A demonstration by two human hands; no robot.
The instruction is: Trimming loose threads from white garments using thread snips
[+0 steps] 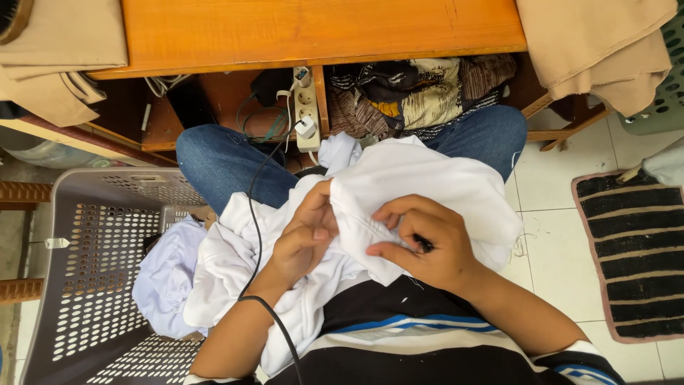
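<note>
White cloth (427, 185) lies bunched on the person's lap at the centre of the frame, a stitched seam turned up between both hands. The left hand (303, 239) grips a fold, its fingers (320, 214) curled and pressed together on the fabric. The right hand (424, 242) pinches the seam edge, and a small dark tool (423, 244) shows between its fingers (388, 251) — what kind I cannot tell. Working that seam well calls, I judge, for keeping the fabric taut between the hands and the tool tip shallow, clear of the layer beneath.

A black cable (255, 214) runs across the left forearm and over the cloth up to a power strip (306, 107) under the wooden counter (320, 28) at the top; it could snag the fabric. A grey perforated basket (85, 271) sits at lower left with more pale cloth (167, 278) spilling over its rim. Patterned fabric (420, 89) is stuffed under the counter, tan cloth (598, 50) hangs at upper right, and a striped mat (634, 257) lies at the right edge.
</note>
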